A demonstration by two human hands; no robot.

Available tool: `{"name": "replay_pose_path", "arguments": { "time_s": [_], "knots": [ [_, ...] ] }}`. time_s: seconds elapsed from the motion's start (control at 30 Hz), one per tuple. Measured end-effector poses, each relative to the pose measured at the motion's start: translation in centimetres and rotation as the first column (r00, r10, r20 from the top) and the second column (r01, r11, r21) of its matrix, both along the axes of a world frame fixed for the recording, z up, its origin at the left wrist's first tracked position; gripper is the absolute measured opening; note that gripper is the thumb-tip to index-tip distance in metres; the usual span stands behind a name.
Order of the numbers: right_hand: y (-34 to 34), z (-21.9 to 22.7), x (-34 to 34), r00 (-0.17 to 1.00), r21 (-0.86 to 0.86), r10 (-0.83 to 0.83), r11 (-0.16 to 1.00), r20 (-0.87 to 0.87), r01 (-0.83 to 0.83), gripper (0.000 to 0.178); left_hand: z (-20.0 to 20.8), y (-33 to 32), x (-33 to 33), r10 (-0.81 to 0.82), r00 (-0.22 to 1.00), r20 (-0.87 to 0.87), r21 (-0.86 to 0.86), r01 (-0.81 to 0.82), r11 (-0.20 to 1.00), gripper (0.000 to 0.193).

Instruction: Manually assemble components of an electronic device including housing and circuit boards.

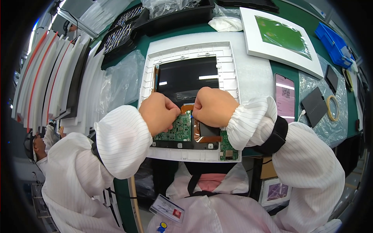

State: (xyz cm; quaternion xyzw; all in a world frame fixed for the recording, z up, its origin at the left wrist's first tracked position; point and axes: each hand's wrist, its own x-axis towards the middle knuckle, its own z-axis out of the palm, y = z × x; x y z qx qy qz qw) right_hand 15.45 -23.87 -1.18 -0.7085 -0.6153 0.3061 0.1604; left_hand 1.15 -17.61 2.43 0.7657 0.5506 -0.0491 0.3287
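Observation:
A white device frame (228,58) lies face down in front of me, with a dark panel (188,73) inside it. A green circuit board (179,130) sits in its lower part, and a smaller green board (228,149) is at the lower right corner. Between my hands, a short orange flat ribbon cable (187,108) meets the top edge of the larger board. My left hand (160,113) is closed, its fingertips pinched at the cable's left edge. Closed as well, my right hand (215,106) pinches at its right edge. A second, copper-brown flat cable (208,138) runs below my right hand.
White foam (254,73) lies under the frame. Right of it are a white framed screen (281,42), a phone (284,97), a black box (314,106), a tape roll (332,108) and a blue bin (333,44). Upright panels (50,77) stand left; black trays (175,19) sit behind.

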Motion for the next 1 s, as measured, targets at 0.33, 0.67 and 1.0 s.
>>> {"name": "replay_pose_path", "arguments": {
  "time_s": [0.33, 0.67, 1.0],
  "knots": [
    [-0.3, -0.6, -0.8, 1.000, 0.018, -0.023, 1.000, -0.019, 0.023, 0.018, -2.7, -0.1, -4.6, 0.038, 0.999, 0.019, 0.392, -0.042, 0.919, 0.068],
    [-0.7, -0.8, -0.5, 0.995, 0.058, -0.078, 0.995, -0.068, 0.082, 0.017, -2.1, -1.5, -1.7, 0.064, 0.996, -0.054, 0.331, -0.042, 0.943, 0.100],
    [-0.8, -0.7, -0.4, 0.995, 0.023, -0.073, 0.997, -0.068, 0.075, 0.016, -3.1, -2.3, -1.2, 0.062, 0.993, -0.098, 0.414, -0.016, 0.910, 0.094]
  ]
}}
